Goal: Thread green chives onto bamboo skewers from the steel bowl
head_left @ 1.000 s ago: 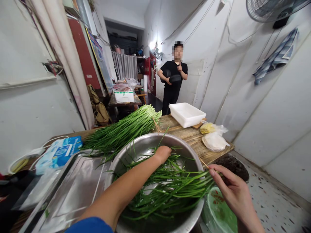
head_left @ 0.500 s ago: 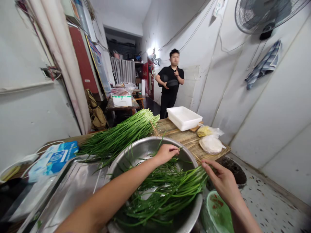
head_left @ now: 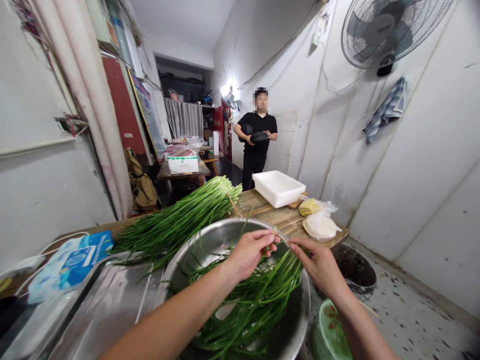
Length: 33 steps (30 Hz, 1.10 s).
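Observation:
Above a big steel basin [head_left: 305, 300], my right hand [head_left: 320, 265] closes around a thin bamboo skewer [head_left: 369, 308], whose tail shows past my forearm. Green chives [head_left: 287, 272] hang from the skewer by their pale ends, their leaves trailing into the basin. My left hand [head_left: 251, 252] pinches the pale end of a chive [head_left: 275, 231] right at the skewer's tip. Whether the tip has pierced that end I cannot tell. More loose wet chives lie in the basin under my hands.
A large chive pile [head_left: 183, 215] lies behind the basin, bamboo skewers [head_left: 234, 205] beside it. On the table are a white tub [head_left: 279, 189], bagged food [head_left: 320, 226], a metal tray [head_left: 108, 295] and a blue packet [head_left: 71, 265]. Beyond stands a person [head_left: 258, 135] holding black objects.
My right hand has moved left and closer to my left hand, bringing skewer and chives along. The chive end now meets the skewer tip. The person behind has lowered a raised hand.

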Available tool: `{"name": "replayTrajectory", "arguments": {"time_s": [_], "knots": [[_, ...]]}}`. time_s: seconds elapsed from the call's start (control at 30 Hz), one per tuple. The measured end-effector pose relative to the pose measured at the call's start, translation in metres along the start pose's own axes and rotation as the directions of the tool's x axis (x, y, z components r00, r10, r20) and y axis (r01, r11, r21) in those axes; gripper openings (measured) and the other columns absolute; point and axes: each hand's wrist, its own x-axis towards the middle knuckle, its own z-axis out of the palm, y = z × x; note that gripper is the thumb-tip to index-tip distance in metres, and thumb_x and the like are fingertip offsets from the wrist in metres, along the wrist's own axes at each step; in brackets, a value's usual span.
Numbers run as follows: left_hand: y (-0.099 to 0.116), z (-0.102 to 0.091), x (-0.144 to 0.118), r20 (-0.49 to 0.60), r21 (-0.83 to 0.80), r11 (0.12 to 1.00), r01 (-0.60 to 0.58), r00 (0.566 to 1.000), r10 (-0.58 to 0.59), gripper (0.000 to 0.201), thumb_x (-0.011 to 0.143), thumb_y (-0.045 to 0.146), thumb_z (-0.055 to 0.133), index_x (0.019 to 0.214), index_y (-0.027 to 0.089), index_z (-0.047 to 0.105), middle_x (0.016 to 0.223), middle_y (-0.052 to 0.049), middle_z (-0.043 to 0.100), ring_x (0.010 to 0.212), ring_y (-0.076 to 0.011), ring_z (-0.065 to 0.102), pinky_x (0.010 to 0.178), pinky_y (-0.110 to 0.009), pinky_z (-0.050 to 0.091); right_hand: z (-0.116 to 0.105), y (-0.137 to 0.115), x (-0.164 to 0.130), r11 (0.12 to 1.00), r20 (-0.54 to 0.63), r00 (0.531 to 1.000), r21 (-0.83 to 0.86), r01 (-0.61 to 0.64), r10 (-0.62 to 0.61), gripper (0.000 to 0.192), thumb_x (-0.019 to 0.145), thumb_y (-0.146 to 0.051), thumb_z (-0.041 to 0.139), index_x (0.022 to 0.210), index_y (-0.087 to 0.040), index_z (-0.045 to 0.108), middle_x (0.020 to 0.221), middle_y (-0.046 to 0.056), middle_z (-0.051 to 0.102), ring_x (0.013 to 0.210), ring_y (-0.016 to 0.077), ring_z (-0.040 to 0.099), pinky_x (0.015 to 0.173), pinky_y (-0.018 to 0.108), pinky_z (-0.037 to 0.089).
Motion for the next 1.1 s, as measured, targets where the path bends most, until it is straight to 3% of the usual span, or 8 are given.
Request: {"name": "replayTrajectory", "arguments": {"time_s": [0.4,1.1], "knots": [[-0.0010,-0.0013,0.0010,0.017,-0.079,0.996,0.049,0.999,-0.048,0.021,0.072,0.024,0.062,0.088,0.009,0.062,0.079,-0.007,0.058,0.059,-0.0067,0.048,0.051,-0.019,0.031,0.0000,-0.0049,-0.0005,0.999,0.006,1.000,0.022,0.025,-0.025,0.025,0.083,-0.036,0.047,0.092,-0.020,0.064,0.094,0.004,0.066,0.087,0.0176,0.060,0.081,0.028,0.044],[0.0029,0.0012,-0.0042,0.080,-0.029,1.000,0.005,0.997,-0.003,0.025,0.071,0.028,0.063,0.086,0.008,0.064,0.072,-0.006,0.057,0.048,-0.0023,0.032,0.046,-0.019,0.020,-0.0017,-0.0092,-0.0033,0.996,0.015,0.999,0.073,0.050,-0.051,0.025,0.082,-0.036,0.047,0.090,-0.020,0.065,0.092,0.004,0.066,0.086,0.0188,0.061,0.079,0.028,0.046]]}}
